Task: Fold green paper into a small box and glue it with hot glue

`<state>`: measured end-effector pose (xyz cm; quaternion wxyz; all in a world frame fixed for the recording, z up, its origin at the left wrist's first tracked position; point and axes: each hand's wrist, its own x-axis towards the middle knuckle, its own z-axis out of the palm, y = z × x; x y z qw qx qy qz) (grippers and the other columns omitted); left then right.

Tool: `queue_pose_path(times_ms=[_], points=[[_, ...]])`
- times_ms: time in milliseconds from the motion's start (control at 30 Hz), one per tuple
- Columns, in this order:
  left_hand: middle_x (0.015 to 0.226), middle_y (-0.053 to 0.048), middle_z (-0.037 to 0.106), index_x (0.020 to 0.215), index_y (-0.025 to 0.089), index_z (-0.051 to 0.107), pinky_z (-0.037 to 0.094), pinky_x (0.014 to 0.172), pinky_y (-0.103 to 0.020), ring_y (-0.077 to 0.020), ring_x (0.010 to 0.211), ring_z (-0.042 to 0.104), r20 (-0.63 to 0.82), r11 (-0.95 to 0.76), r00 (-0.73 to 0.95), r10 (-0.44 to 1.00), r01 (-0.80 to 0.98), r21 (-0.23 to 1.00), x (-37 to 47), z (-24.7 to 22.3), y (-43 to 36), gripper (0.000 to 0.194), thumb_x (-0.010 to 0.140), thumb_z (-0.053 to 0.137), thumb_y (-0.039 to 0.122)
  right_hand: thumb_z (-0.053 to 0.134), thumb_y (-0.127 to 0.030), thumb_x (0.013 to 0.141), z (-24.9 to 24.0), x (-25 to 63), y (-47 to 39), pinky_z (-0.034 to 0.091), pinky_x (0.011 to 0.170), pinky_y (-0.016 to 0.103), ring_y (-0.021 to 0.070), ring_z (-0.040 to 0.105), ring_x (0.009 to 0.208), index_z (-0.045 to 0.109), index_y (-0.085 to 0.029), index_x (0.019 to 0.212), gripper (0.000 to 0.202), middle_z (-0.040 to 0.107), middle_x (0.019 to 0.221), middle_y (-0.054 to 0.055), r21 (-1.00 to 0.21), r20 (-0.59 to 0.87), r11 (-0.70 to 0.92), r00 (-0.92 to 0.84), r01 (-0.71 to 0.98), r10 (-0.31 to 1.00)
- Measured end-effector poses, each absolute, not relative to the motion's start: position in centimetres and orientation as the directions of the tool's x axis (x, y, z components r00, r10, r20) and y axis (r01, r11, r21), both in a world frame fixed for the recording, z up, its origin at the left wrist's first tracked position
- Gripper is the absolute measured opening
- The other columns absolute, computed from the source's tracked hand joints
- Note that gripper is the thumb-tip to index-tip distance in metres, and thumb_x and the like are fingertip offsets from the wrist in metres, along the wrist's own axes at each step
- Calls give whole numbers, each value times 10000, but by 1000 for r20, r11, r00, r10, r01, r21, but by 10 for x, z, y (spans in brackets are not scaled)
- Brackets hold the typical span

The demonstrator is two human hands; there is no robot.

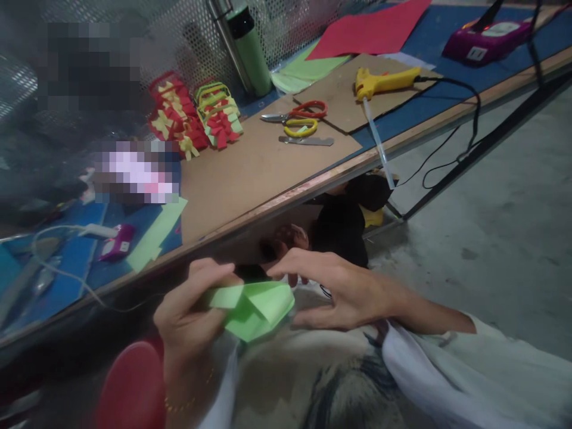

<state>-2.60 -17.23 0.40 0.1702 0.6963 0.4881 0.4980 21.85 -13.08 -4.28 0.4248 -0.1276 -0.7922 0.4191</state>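
A light green folded paper piece [261,313] is held over my lap, above the worn shirt. My left hand [192,310] pinches its left end between thumb and fingers. On the other side my right hand [339,289] is open, thumb and fingers apart around the paper's right edge. Whether its fingertips touch the paper I cannot tell. The hollow folds of the piece face up toward me.
Cardboard [268,173] on the table bears scissors [297,119] and a knife blade [306,141]. A yellow glue gun [386,82] juts its stick past the edge. Red and yellow paper lanterns [176,113], a green bottle [252,53], red paper [369,30] and a purple power strip [485,42] stand behind.
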Motion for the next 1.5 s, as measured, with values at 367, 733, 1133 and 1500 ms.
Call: queue_pose_path(times_ms=[367,733,1133,1500], points=[[856,-11,759,1060,305,820,533,716,-297,-188,828,685,259,-311,172,950,562,767,-30,14,-169,351,789,725,102,694,-309,960,-52,200,-132,557,839,321,197,667,959,635,-114,1201,315,707,1033,131,-735,658,631,-486,-247,576],[780,-9,750,848,276,817,530,687,-324,-200,782,687,362,-416,213,907,582,699,-26,16,-169,151,783,797,141,678,-267,969,-53,203,-133,559,913,322,199,643,1062,591,-110,1323,398,678,1132,150,-721,673,646,-475,-250,567],[767,30,770,827,242,784,426,836,-368,-172,716,695,736,-398,54,675,867,301,-17,-1,-152,196,797,696,69,732,-455,909,-62,194,-129,572,963,441,257,613,1178,360,-241,1557,777,543,1382,148,-815,552,580,-295,10,780],[743,18,750,783,249,792,455,684,-329,-177,701,624,545,-360,59,837,808,466,-29,3,-146,111,797,704,182,558,-267,1008,-30,208,-93,560,861,322,182,685,962,688,-189,1137,199,728,1048,83,-760,631,649,-287,-37,721]])
